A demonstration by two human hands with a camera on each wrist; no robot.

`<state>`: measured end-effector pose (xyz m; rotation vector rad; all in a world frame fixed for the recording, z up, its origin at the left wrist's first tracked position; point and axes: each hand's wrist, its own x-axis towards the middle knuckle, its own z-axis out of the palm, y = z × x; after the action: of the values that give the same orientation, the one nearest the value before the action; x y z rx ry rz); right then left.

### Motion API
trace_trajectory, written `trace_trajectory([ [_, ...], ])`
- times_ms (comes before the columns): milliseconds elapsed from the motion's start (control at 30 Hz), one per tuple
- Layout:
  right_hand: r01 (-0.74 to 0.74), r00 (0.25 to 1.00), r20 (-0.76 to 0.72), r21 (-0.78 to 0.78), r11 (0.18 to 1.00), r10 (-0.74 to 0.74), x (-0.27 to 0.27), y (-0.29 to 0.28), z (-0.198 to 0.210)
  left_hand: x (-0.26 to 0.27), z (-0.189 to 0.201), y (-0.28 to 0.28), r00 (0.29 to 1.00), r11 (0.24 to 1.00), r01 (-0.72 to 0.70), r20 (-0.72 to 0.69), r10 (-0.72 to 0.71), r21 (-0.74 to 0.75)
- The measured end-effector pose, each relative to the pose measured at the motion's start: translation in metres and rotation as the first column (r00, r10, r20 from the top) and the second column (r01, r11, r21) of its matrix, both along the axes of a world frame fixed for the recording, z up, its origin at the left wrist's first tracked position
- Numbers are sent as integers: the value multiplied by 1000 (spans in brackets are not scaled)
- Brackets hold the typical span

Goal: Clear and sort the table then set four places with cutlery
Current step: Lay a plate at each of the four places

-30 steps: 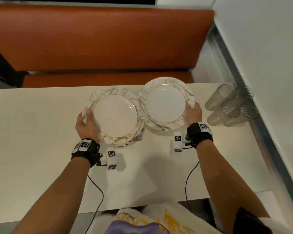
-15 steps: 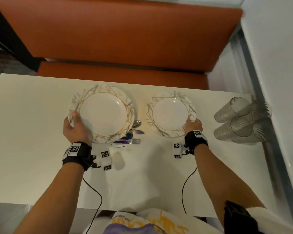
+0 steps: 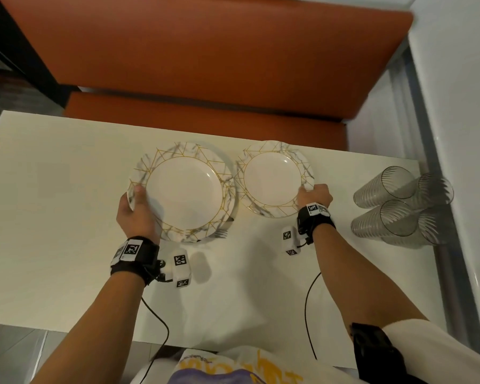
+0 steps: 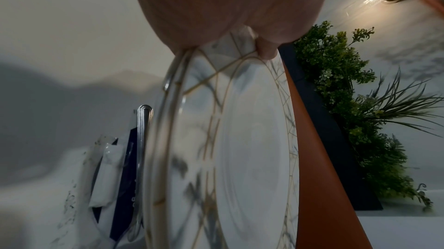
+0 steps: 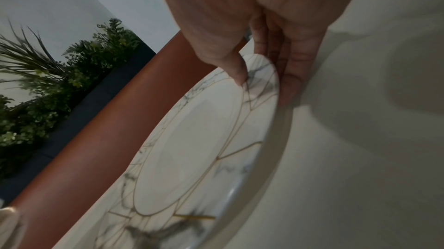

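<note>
Two white marbled plates with gold lines are over the white table [image 3: 67,217]. My left hand [image 3: 135,199] grips the left rim of the larger plate [image 3: 183,189], thumb on top; a second rim shows just under it. In the left wrist view that plate [image 4: 240,148] is tilted above a metal cutlery handle [image 4: 144,120] and a dark blue wrapper [image 4: 127,177]. Fork tines [image 3: 221,233] stick out from under its near edge. My right hand [image 3: 308,191] pinches the right rim of the smaller plate [image 3: 272,178], thumb [image 5: 236,74] on top and fingers beneath.
Several clear plastic cups [image 3: 399,203] lie on their sides at the table's right end by the wall. An orange bench [image 3: 205,65] runs along the far side. Green plants [image 4: 348,101] stand beyond it.
The overlapping plates came apart, baring the cutlery between them. The larger plate has since shifted right over the cutlery, so only the fork tines show. Both hands keep their hold.
</note>
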<state>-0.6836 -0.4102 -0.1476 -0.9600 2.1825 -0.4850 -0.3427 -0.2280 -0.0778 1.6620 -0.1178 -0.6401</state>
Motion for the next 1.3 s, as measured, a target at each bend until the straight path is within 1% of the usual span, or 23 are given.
trace_trajectory([
  [233,-21,1000,-17,38,999,22,0,2,0,-2,1,-2,1000,1000,13,-23,-12,22],
  [267,-27,998,-58,40,999,30,1,4,4,-2,1,-1,999,999,28,-17,-27,32],
  [300,-40,991,-129,39,998,45,1,7,10,-3,2,-1,999,998,48,-16,-47,44],
  [333,-63,979,-196,7,998,63,3,10,15,-4,1,0,998,996,66,-17,-65,54],
  [367,-92,971,-226,-63,994,76,6,13,23,-5,1,1,997,995,82,-21,-81,60],
  [400,-137,975,-197,-153,979,106,12,17,29,-7,2,2,995,993,98,-27,-97,61],
  [433,-189,979,-117,-243,952,165,21,23,37,-8,1,4,994,992,109,-35,-107,64],
  [467,-247,968,-26,-305,920,251,31,29,44,-9,1,6,992,990,118,-43,-115,71],
  [500,-314,937,46,-326,892,347,43,37,54,-11,0,8,990,988,132,-52,-128,78],
  [567,-464,843,145,-291,837,518,66,53,69,-16,-1,13,982,981,179,-74,-173,79],
  [633,-582,758,192,-231,780,623,84,68,78,-23,1,19,970,971,219,-129,-207,92],
  [667,-608,743,182,-218,763,644,90,75,77,-25,4,23,962,967,237,-160,-220,92],
  [700,-609,747,170,-210,765,642,93,82,76,-25,2,26,954,963,252,-191,-230,96],
  [767,-562,784,154,-232,794,601,93,96,76,-25,5,32,941,956,270,-240,-238,111],
  [867,-477,839,163,-241,845,520,86,117,78,-13,2,46,932,907,351,-182,-314,234],
  [933,-422,875,148,-239,875,462,79,132,77,-4,-3,59,928,909,353,-205,-311,219],
  [1000,-356,910,135,-232,905,392,71,151,78,2,-3,72,932,910,349,-184,-313,222],
  [1133,-144,968,164,-242,959,187,42,193,76,11,-2,94,945,921,323,-124,-302,219],
  [1200,-38,979,186,-249,968,87,24,217,70,19,-5,104,945,918,328,-86,-317,221],
  [1300,119,978,198,-241,963,-71,-2,257,55,31,-9,119,938,917,336,13,-347,214],
])
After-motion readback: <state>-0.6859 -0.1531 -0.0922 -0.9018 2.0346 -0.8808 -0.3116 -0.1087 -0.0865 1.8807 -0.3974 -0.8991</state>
